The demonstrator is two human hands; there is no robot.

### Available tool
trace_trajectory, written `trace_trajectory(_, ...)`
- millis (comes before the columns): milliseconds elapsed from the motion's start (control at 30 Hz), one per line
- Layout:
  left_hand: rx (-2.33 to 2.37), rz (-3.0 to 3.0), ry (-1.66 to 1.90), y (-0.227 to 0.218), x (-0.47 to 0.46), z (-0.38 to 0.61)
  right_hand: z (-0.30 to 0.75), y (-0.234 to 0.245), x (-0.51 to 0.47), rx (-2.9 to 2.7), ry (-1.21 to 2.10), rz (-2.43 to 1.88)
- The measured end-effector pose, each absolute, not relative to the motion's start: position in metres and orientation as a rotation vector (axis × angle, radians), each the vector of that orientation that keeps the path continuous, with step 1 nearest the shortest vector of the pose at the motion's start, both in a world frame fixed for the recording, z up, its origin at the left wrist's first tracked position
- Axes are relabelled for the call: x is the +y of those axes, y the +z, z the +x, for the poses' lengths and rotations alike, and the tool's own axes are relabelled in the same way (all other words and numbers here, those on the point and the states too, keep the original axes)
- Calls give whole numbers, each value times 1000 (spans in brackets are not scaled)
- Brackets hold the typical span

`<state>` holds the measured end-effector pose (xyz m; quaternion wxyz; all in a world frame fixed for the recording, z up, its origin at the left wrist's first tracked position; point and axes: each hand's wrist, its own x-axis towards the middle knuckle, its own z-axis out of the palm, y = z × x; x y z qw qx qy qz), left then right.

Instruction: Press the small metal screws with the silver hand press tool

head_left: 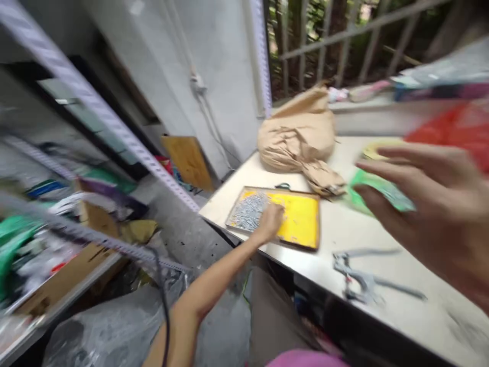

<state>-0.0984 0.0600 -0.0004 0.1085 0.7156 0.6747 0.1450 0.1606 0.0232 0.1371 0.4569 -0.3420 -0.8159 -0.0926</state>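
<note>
My left hand reaches into a shallow tray with a bright yellow bottom. Its fingers are curled down beside a heap of small silvery metal pieces, too small and blurred to name; whatever those fingers hold is hidden. Some small pieces lie scattered on the yellow part. My right hand is raised over the table at the right, smeared by motion, its thumb and fingers stretched out and apart with nothing visible between them. Behind it lies a green plastic bag, partly covered by the hand.
On the white table a grey plier-like tool lies near the front edge. A brown paper sack slumps behind the tray, and a red bag is at the right. Metal uprights and a cluttered shelf stand left.
</note>
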Motion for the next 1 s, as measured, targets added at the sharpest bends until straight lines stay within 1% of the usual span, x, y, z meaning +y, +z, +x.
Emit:
trace_trajectory(33, 1955, 2117, 471, 4, 58, -100, 159, 136, 30, -2038, -265, -841)
trace_trajectory(67, 1958, 2098, 597, 8, 57, -102, 160, 130, 39, -2083, -246, -868)
trace_trajectory(167, 1909, 2038, 844, 20, 54, -102, 184, 87, 53, -2261, -60, -1090)
trace_trajectory(267, 1782, 2026, 902, 27, 33, -86, 219, 40, 38, -2420, 179, -1275)
trace_trajectory(367, 1595, 2078, 849, 25, -1, -53, 233, 12, 17, -2642, 365, -1227)
trace_trajectory(467, 1454, 2095, 794, 15, -25, -20, 224, 2, 8, -2872, 399, -1020)
trace_trajectory(567, 1447, 2039, 782, 5, -36, -3, 208, -1, 9, -3020, 307, -798)
trace_trajectory(733, 1500, 1893, 766, -2, -40, 3, 197, -9, 15, -2982, 211, -627)
trace_trajectory(800, 1494, 1841, 775, -6, -41, 5, 198, -17, 17, -2918, 228, -617)
trace_trajectory(900, 1469, 1734, 831, -17, -40, 12, 199, -30, 20, -2829, 264, -723)
trace_trajectory(1000, 1476, 1629, 885, -25, -40, 18, 198, -31, 19, -2808, 289, -814)
